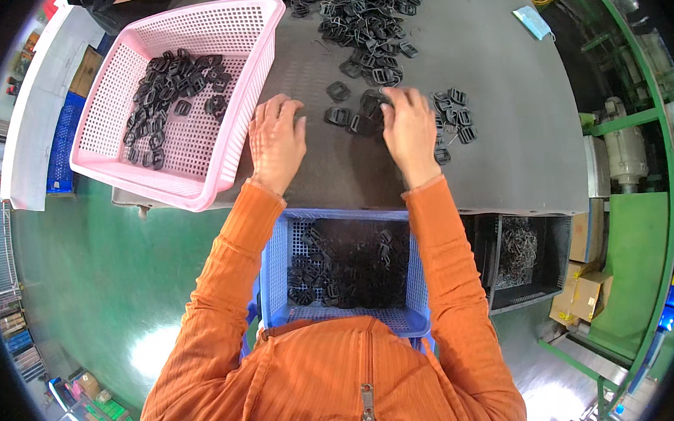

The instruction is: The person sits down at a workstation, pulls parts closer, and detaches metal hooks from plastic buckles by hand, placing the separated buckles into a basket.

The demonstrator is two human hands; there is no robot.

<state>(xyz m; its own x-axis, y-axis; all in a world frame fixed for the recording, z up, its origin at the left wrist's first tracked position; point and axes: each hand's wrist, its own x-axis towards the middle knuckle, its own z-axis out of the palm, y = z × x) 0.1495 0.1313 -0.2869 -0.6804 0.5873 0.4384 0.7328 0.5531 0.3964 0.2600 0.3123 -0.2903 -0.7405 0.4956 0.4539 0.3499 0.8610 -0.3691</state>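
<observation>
Over the grey tabletop (500, 100), my left hand (277, 137) hovers beside the right wall of a pink basket (246, 116). Its thumb stands apart from the bent fingers, and nothing shows in it. My right hand (412, 132) is at the middle of the table, thumb and fingers around the edge of a dark, blurred black plastic buckle (372, 104). More buckles (339, 116) lie just left of it. To its right is a small group of buckles (462, 115), some with thin metal pieces. Inside the pink basket lie many loose black buckles (178, 77).
A large heap of buckles (364, 16) covers the far table. Below the near edge, a blue basket (277, 268) holds black pieces, with a black bin (559, 251) of thin metal parts beside it. A light-blue face mask (532, 22) lies far right. Green framing (659, 113) stands right.
</observation>
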